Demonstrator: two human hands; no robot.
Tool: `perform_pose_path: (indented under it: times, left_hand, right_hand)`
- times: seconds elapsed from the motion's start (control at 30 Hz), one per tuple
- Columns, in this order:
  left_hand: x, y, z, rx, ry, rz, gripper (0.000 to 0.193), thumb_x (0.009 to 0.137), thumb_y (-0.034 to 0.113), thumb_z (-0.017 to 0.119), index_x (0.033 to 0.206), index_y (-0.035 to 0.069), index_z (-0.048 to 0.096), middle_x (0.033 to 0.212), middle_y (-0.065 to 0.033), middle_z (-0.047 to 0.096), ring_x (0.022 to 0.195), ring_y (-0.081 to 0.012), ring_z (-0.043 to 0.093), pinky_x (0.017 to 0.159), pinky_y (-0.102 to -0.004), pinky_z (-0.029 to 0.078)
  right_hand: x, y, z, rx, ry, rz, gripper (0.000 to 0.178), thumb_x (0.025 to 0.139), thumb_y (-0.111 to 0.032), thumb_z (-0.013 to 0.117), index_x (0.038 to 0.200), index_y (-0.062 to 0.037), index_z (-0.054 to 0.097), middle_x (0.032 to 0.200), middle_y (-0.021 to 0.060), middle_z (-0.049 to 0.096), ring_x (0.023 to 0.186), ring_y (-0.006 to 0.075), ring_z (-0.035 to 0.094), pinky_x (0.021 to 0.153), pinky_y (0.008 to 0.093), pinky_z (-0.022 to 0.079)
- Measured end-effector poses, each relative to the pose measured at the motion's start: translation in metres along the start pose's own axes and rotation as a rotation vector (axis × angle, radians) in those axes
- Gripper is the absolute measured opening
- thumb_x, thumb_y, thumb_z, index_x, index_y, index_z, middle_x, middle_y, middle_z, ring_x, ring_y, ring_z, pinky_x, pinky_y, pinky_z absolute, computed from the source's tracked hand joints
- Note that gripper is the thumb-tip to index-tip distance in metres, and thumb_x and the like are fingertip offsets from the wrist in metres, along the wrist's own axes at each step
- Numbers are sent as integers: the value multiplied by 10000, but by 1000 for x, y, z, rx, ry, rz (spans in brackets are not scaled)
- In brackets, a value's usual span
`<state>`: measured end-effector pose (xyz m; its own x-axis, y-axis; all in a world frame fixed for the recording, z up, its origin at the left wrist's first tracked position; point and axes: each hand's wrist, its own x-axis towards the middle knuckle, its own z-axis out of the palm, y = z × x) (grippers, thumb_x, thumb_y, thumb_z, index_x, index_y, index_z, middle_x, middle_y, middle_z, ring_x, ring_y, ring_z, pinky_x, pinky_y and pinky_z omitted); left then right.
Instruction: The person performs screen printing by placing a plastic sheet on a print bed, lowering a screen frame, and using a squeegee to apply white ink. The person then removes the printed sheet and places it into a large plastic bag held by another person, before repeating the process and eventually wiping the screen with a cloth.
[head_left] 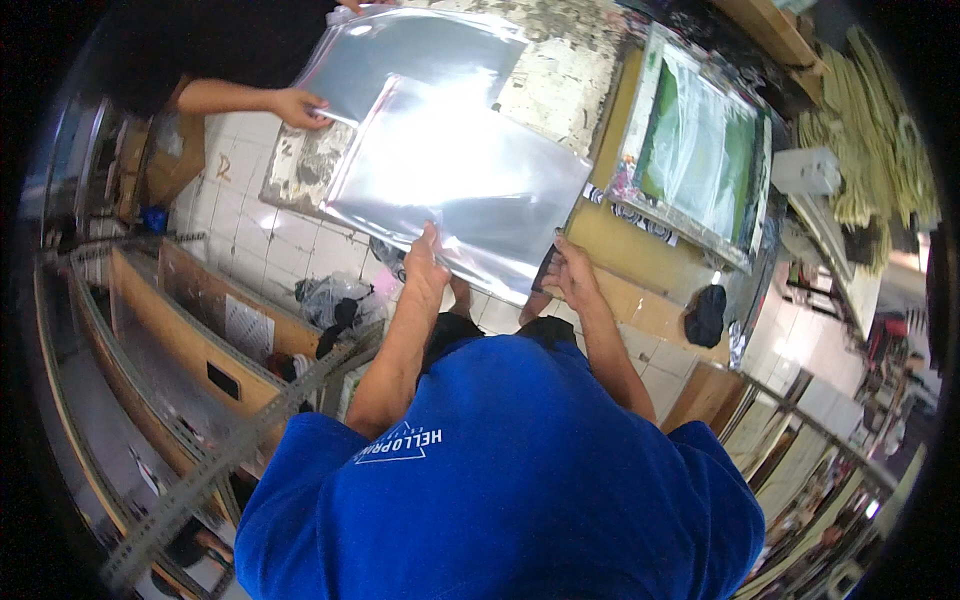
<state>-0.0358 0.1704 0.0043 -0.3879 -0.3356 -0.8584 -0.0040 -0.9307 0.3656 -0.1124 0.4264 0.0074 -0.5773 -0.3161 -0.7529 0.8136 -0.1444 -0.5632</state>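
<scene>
I hold a large clear, shiny plastic sheet by its near edge. My left hand pinches that edge at the left, and my right hand grips it at the right. The sheet hangs over a worn, paint-stained table. A second plastic sheet lies further back, partly under mine. Another person's hand holds its left edge, and their other hand shows at its top corner.
A framed printing screen with green mesh lies to the right on a yellow surface. Wooden and metal racks stand at the left on a white tiled floor. A black cloth lies lower right.
</scene>
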Motion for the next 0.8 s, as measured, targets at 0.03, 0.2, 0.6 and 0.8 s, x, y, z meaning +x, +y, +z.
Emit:
perform_pose_path:
  times: [0.03, 0.2, 0.6, 0.8]
  left_hand:
    - [-2, -1, 2, 11, 11, 0, 326, 982, 157, 611, 1245, -23, 544, 1141, -145, 616, 1018, -313, 630, 845, -506, 557]
    - [-17, -9, 5, 116, 38, 42, 416, 952, 227, 669, 1253, -29, 540, 1133, -124, 627, 1005, -282, 635, 838, -457, 554]
    - [42, 239, -38, 585, -212, 154, 1090, 801, 779, 541, 1484, -41, 317, 1470, -230, 388, 1264, -366, 471, 1057, -468, 381]
    - [96, 280, 0, 1149, -479, 246, 536, 776, 370, 769, 1139, 20, 585, 887, -80, 694, 754, -187, 672, 640, -299, 518]
  right_hand:
    - [4, 7, 3, -15, 23, -89, 385, 885, -333, 705, 1039, 13, 633, 830, 130, 665, 659, 169, 623, 526, 350, 519]
    - [15, 32, 17, -408, 211, -429, 284, 839, -101, 721, 1063, 44, 624, 839, 124, 667, 712, 177, 611, 611, 335, 516]
    - [-9, 24, 41, -764, 328, -510, 394, 842, 1, 641, 1220, 57, 543, 993, 129, 679, 780, 159, 642, 660, 319, 517]
    - [-17, 21, 56, -917, 453, -567, 431, 808, -49, 663, 1197, 59, 514, 1024, 275, 650, 939, 400, 635, 815, 459, 492]
